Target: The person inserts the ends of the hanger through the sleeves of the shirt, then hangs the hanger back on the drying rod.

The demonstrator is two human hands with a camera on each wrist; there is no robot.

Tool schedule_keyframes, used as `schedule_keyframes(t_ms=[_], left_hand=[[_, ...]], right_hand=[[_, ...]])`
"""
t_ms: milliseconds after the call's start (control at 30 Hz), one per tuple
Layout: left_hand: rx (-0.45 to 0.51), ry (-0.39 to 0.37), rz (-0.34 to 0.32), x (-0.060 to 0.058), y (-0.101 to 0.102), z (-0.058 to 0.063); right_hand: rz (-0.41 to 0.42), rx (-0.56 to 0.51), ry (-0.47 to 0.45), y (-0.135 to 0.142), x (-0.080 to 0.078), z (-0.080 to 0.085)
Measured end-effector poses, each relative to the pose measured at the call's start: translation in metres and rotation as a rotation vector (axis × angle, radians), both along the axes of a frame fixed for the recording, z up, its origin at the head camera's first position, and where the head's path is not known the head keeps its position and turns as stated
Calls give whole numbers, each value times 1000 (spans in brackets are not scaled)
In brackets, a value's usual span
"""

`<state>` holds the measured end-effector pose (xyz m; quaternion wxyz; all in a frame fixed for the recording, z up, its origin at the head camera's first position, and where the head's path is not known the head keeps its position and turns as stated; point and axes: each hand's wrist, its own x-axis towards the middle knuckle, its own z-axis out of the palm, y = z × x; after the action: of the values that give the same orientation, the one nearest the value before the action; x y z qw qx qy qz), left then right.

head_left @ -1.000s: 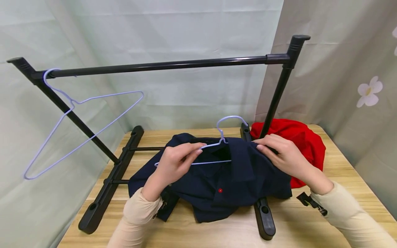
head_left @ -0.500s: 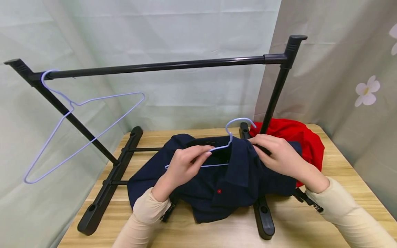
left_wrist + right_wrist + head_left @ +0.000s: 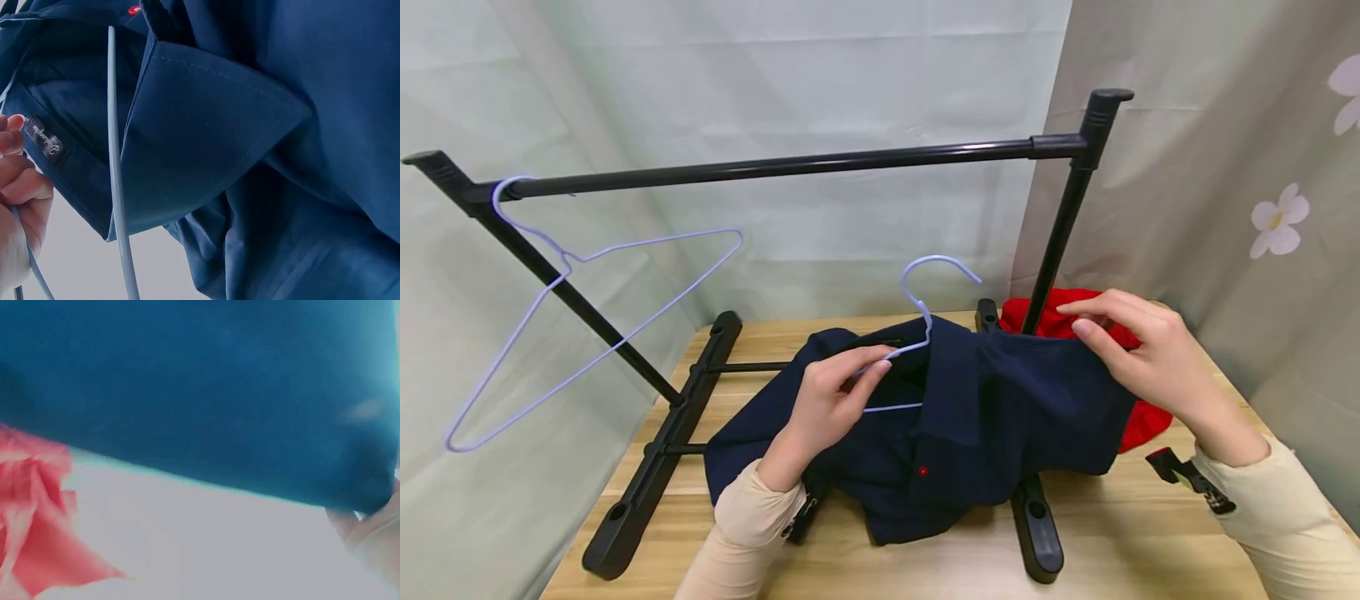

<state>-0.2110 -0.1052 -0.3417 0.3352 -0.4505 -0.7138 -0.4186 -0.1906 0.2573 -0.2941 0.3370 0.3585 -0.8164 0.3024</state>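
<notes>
The left hand (image 3: 827, 404) pinches one arm of a thin light purple hanger (image 3: 928, 321) between thumb and finger, and the hanger's hook pokes up from the neck of a dark blue cloth shirt with a red button (image 3: 958, 425), which lies in the middle of the wooden table (image 3: 970, 558), over the black rack's (image 3: 820, 164) right foot. The right hand (image 3: 1161, 358) is partly open, thumb and finger apart, by the shirt's right end, and I cannot tell if it touches it. Some bright red cloth (image 3: 1146, 425) lies at the far right.
</notes>
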Motion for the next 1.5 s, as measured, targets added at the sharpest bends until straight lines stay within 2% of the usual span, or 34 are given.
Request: schedule_keyframes(t_ms=[300,400,500,567,700,967,1067,1200,1333,1500], left_hand=[[40,-24,11,2,-12,2],[25,-29,-18,2,-12,1],[-11,-24,-58,2,-10,0],[-35,-19,-74,2,-8,-1],[-61,-29,-73,3,-6,-2],[-93,-12,-88,4,0,2],[-124,-6,-109,4,5,4],[-181,-1,-124,5,14,5],[-239,-4,-107,6,23,4],[-257,-55,-75,8,31,0]], right_hand=[[8,75,-40,22,5,-20],[81,68,-10,20,1,-26],[201,78,55,15,-5,-32],[225,108,78,11,-7,-35],[214,151,108,6,-6,-37],[93,249,197,-4,-2,-34],[84,295,165,-10,-1,-34],[122,285,108,-18,2,-38],[155,251,73,-27,3,-42],[153,228,58,-35,1,-44]])
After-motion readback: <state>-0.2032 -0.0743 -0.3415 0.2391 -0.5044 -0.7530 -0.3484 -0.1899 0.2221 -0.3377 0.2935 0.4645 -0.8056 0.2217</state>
